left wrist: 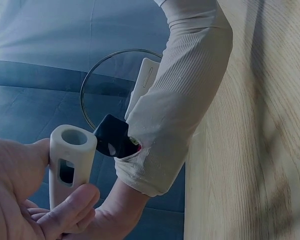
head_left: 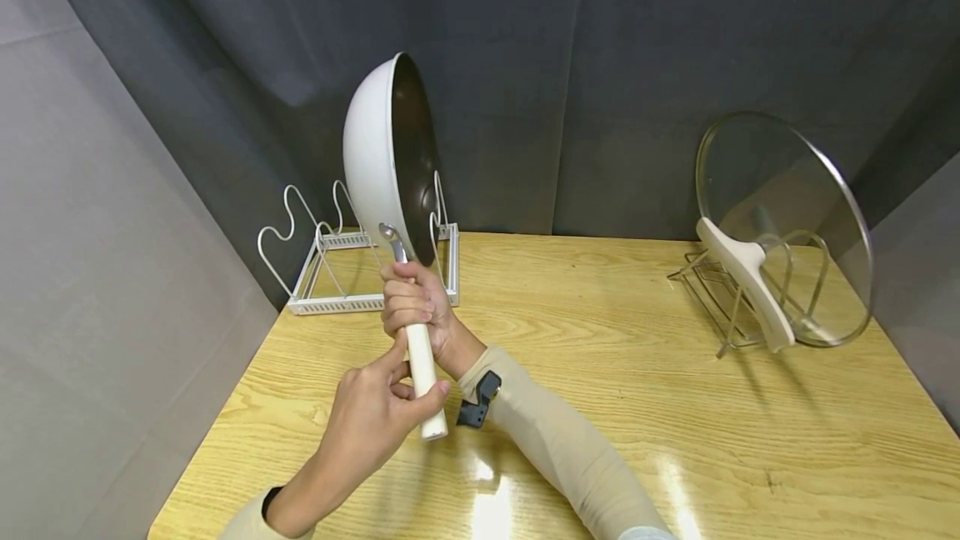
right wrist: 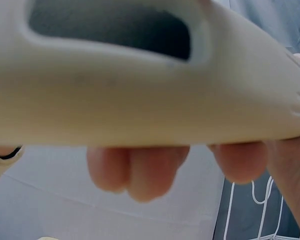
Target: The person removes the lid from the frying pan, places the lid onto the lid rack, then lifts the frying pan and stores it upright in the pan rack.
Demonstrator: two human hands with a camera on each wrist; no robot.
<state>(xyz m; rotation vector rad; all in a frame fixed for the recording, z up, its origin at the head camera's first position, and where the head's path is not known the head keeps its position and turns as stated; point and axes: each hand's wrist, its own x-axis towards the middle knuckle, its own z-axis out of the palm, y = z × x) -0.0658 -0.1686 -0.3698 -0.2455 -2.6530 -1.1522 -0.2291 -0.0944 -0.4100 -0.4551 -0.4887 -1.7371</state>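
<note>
A wok (head_left: 371, 140), white outside and dark inside, stands on edge with its long cream handle (head_left: 422, 365) pointing down toward me. My right hand (head_left: 416, 298) grips the handle close to the pan, fingers wrapped round it. Lower down, my left hand (head_left: 367, 407) pinches the same handle between thumb and fingers. The left wrist view shows the handle's hollow end (left wrist: 72, 150) and a slot in its side. Behind the handle sits a white wire rack (head_left: 337, 304) with curved dividers; the wok overlaps it, and I cannot tell whether they touch.
A glass lid (head_left: 780, 165) with a cream handle bar leans in a small metal wire stand (head_left: 723, 340) at the right of the wooden table (head_left: 570, 315). Dark curtain (head_left: 637, 65) hangs behind, with a grey panel (head_left: 112, 232) at the left.
</note>
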